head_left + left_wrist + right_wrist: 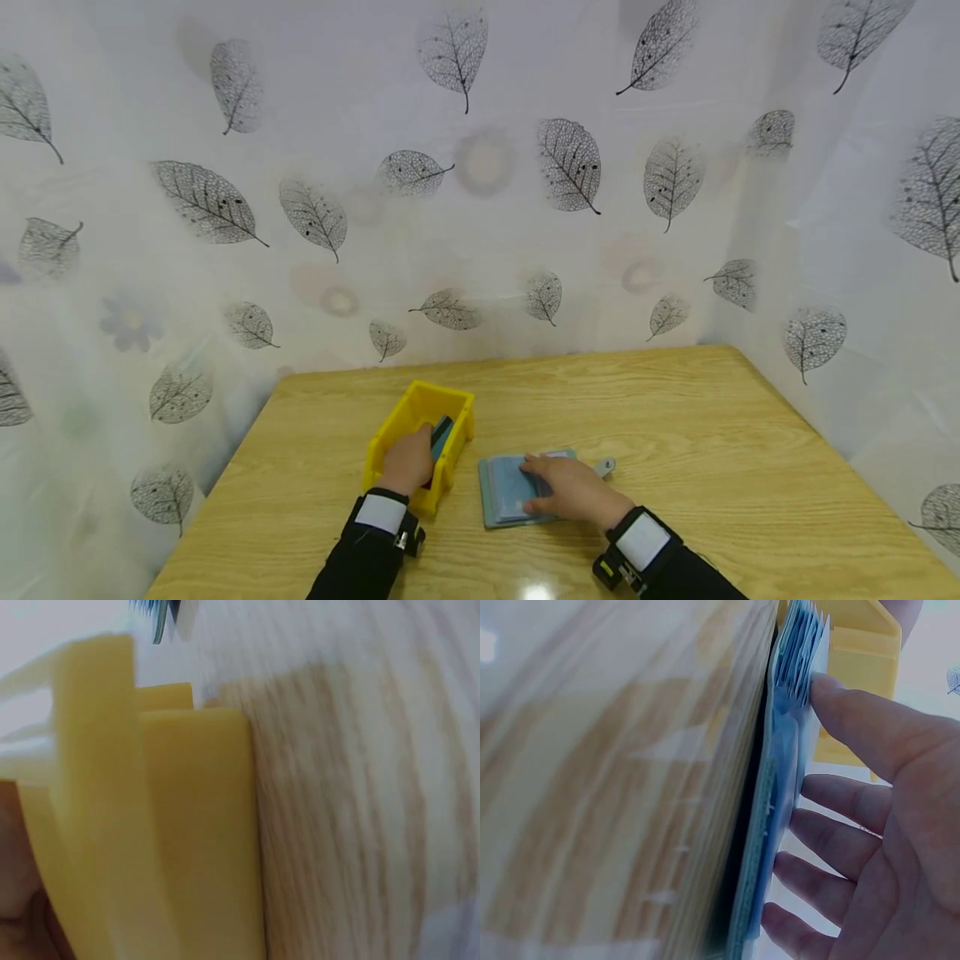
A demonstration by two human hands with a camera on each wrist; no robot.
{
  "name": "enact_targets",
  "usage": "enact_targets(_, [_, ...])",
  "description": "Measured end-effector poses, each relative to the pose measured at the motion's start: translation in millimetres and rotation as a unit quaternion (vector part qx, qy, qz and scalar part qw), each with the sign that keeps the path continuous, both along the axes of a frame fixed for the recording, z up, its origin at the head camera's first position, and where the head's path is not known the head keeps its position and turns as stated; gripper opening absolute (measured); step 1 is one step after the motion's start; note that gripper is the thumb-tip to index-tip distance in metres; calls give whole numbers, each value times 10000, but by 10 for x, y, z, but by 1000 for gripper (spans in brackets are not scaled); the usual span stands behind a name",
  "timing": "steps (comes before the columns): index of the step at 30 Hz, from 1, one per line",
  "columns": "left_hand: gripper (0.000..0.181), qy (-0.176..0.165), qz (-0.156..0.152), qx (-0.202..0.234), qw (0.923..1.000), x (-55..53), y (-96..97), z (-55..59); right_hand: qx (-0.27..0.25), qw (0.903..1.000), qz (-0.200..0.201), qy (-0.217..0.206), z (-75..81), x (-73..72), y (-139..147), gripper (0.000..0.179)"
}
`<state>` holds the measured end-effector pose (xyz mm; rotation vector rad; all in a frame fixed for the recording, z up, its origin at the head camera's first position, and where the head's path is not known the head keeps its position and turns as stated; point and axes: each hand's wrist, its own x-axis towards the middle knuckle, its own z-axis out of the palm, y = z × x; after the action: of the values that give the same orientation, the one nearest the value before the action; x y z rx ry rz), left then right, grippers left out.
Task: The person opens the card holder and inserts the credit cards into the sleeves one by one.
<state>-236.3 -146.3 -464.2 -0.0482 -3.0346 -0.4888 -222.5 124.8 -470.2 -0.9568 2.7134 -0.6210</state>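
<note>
On the table lies an open card holder point(504, 492) with a teal cover and a stack of clear bluish sleeves. My right hand point(573, 490) rests on its right part, fingers spread and fairly straight. In the right wrist view the thumb and fingertips point(826, 688) touch the top sleeve, and the sleeves' edges point(801, 656) fan out. My left hand point(408, 460) reaches down into a yellow bin point(381, 442). Beside its fingers a flat dark-and-teal item point(442, 435) leans in the bin. The left fingertips are hidden, so their hold on it is unclear.
The bin stands left of the card holder on a wood-grain table point(637, 400). A strap tab with a snap point(604, 467) sticks out at the holder's right. Leaf-printed curtains point(495, 250) enclose the table's back and sides.
</note>
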Motion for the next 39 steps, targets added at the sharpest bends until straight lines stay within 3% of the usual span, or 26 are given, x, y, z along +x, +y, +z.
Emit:
enact_targets(5, [29, -12, 134, 328, 9994, 16, -22, 6, -7, 10000, 1, -64, -33, 1, -4, 61])
enact_targets(9, [29, 648, 159, 615, 9959, 46, -32, 96, -5, 9999, -8, -130, -40, 7, -11, 61])
enact_targets(13, [29, 1533, 132, 1059, 9824, 98, -3, 270, 9, 9999, 3, -151, -40, 13, -12, 61])
enact_targets(17, [21, 1856, -154, 1715, 9674, 190, 93, 415, -61, 9998, 96, -148, -30, 18, -18, 61])
enact_targets(22, [13, 1461, -806, 2252, 9599, 327, 277, 441, -391, 9988, 209, -221, -7, 28, -45, 54])
enact_targets(26, [16, 1079, -1184, 2547, 9536, 408, 411, 372, -1275, 9895, 147, -665, 39, 46, -76, 49])
enact_targets(30, [16, 934, -1353, 2728, 9479, 440, 523, 305, -2571, 9580, -34, -1267, 130, 68, -103, 42])
enact_targets(34, [16, 495, -1515, 2774, 9474, 439, 643, 227, -3456, 9249, -263, -1563, 203, 87, -101, 37])
enact_targets(37, [21, 157, -1624, 2740, 9478, 439, 729, 170, -3668, 9157, -492, -1568, 223, 88, -92, 36])
enact_targets(39, [28, -34, -1530, 2512, 9558, 439, 775, 134, -3686, 9142, -713, -1526, 226, 70, -79, 33])
